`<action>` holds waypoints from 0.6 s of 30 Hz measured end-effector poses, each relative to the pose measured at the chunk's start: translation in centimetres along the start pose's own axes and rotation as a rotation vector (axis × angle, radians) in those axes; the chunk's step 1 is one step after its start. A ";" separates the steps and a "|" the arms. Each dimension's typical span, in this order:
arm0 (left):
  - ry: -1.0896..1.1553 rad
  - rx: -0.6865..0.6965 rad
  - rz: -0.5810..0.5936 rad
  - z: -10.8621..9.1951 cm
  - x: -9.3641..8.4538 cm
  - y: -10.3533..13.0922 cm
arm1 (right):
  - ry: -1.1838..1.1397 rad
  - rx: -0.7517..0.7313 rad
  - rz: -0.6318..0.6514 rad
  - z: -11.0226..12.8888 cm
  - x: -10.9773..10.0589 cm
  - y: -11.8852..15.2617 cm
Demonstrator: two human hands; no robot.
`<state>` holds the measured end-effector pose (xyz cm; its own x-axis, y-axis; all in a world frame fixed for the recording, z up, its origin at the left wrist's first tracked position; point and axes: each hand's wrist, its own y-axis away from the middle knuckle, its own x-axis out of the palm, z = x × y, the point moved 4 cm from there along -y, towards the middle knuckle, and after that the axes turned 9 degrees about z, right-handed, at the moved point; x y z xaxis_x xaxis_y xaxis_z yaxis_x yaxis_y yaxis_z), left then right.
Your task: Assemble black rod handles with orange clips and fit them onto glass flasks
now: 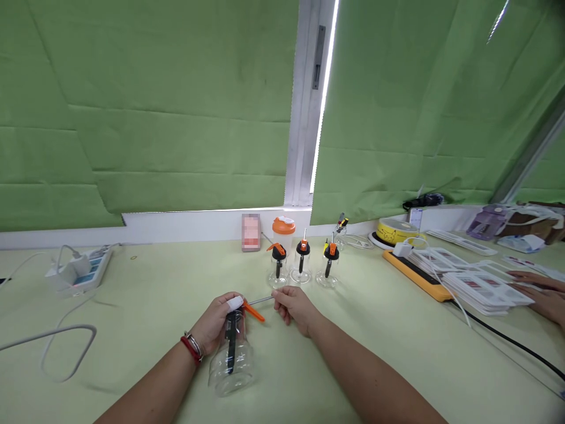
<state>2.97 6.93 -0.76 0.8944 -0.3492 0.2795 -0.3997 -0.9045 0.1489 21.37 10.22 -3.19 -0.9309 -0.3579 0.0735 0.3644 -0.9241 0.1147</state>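
Note:
My left hand (220,318) is closed around the neck of a clear glass bottle (233,368), tilted a little, with a black top and a dark strip inside. White wrapping covers a finger or thumb of that hand. From the bottle's top an orange lever (255,311) sticks out to the right. Beside it a thin metal tube (261,300) runs from the top toward my right hand (295,305), whose fingers pinch its far end. Just beyond stand three similar glass bottles with black and orange tops: a left one (278,268), a middle one (301,265) and a right one (329,268).
Behind the bottles are an orange-lidded cup (283,232) and a pink upright object (251,232). At right lie an orange-edged power strip (417,277), stacked white cards (481,288) and another person's hands (545,297). A white power strip (90,271) and cables occupy the left.

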 end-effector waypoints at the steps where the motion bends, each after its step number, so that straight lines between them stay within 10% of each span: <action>1: -0.001 -0.001 0.001 0.0 0.0 0.0 | -0.001 -0.004 -0.004 -0.1 0.0 0.0; 18: -0.011 -0.011 0.033 0.1 -0.1 0.0 | -0.036 -0.091 -0.004 -0.5 0.0 -0.4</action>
<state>2.94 6.93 -0.90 0.8827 -0.3821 0.2736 -0.4315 -0.8895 0.1501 21.19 10.52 -3.77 -0.9302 -0.3504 0.1093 0.3550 -0.9346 0.0247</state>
